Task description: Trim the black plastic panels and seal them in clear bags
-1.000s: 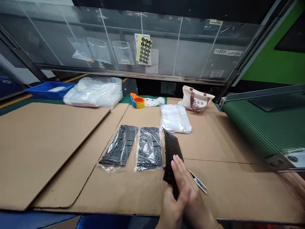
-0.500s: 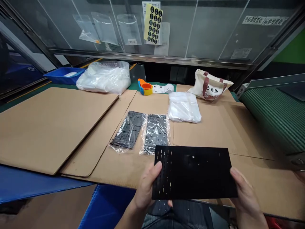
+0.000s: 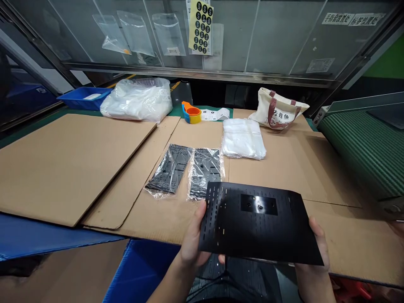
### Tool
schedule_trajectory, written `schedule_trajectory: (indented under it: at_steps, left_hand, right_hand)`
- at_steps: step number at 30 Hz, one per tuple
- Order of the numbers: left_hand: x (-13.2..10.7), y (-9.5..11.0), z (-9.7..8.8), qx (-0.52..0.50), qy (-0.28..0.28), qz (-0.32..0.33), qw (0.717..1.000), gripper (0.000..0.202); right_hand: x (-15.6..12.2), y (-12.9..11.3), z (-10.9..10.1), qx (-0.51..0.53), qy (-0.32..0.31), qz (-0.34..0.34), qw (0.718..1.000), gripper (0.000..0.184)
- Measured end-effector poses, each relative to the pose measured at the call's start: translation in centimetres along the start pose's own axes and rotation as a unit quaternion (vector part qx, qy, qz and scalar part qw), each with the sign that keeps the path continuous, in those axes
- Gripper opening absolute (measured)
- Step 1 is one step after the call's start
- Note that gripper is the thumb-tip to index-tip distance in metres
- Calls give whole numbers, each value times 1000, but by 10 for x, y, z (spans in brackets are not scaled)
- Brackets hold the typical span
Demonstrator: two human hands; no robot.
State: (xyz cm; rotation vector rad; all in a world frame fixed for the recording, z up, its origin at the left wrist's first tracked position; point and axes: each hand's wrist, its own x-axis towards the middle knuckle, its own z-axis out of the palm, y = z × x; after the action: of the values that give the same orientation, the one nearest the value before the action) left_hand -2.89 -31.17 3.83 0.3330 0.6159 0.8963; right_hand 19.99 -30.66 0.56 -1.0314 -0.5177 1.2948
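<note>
Here we had it: the left hand [image 3: 193, 240] and the right hand [image 3: 315, 254] held a black perforated panel [image 3: 259, 219] up in the lower middle of the frame, tilted, with its near edge dipping toward the right. Rows of narrow slots ran down its sides, and a dark rectangular patch with small holes sat mid-panel under a bright glare. The left thumb [image 3: 198, 221] came up against the panel's left edge, with one fingertip [image 3: 222, 259] peeking out below; the right thumb [image 3: 317, 231] braced the right edge. The other fingers were tucked under the panel, so spread or together, I couldn't tell.

Just beyond the panel, two black panels in clear plastic bags [image 3: 168, 168] [image 3: 205, 173] lay side by side on the brown cardboard sheets [image 3: 94, 168]. To their right sat a stack of clear bags [image 3: 243, 139]. Along the back were a blue tray [image 3: 83, 97], a big bag of white film [image 3: 135, 101], an orange-and-blue tape dispenser [image 3: 191, 114] and a canvas tote [image 3: 277, 110]. A green conveyor belt [image 3: 368, 147] ran along the right side!
</note>
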Motion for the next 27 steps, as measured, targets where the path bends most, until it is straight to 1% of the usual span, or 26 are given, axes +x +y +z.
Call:
schedule_trajectory:
  at_steps: [2,3,4,6,7,8,9,10,12,13,14,15,16,18,19,21,24,27]
  left_hand:
    - [2,1,0,18,12,-7,1000,67]
    - [2,2,0,31,23,5,999,68]
    - [3,4,-2,52,41,32,997,66]
    - [4,11,-5,122,82,123,981,59]
    - [3,15,-6,170,98,170,966,59]
    - [2,19,-6,224,108,206,946,64]
    - [2,23,-6,283,111,223,926,73]
    - [2,26,-6,340,115,226,906,81]
    - [3,29,-4,434,148,234,857,90]
    - [4,29,-4,467,171,241,833,89]
    - [6,28,-3,486,192,249,816,84]
    - [8,28,-3,488,207,254,809,76]
    - [10,27,-4,476,215,254,814,64]
    - [13,27,-5,424,220,251,842,45]
    - [14,27,-6,392,218,255,856,40]
    - [16,28,-9,332,211,270,879,37]
    - [18,28,-14,263,203,287,898,36]
    - [18,25,-17,235,229,297,897,41]
  right_hand:
    - [0,-1,0,-2,4,3,1000,27]
    - [0,-2,0,-4,4,7,1000,27]
    - [0,-3,1,-5,4,9,1000,27]
    - [1,-5,3,-6,-1,10,1000,24]
    - [1,-6,4,-7,-4,12,1000,23]
    - [1,-6,4,-8,-5,13,1000,22]
    - [1,-6,4,-8,-3,14,1000,21]
    - [1,-5,3,-10,0,17,1000,22]
    - [1,-1,-2,-20,11,25,999,23]
    - [1,1,-4,-28,15,26,999,23]
    - [0,3,-7,-36,17,27,999,24]
    - [0,5,-9,-44,16,29,998,24]
    - [0,6,-10,-48,13,31,998,25]
    - [-1,6,-9,-42,5,42,998,26]
    - [-1,6,-8,-33,0,50,998,26]
    - [0,4,-3,-13,-10,62,998,24]
    - [1,1,3,1,-26,58,998,21]
    - [2,-1,6,4,-30,32,999,22]
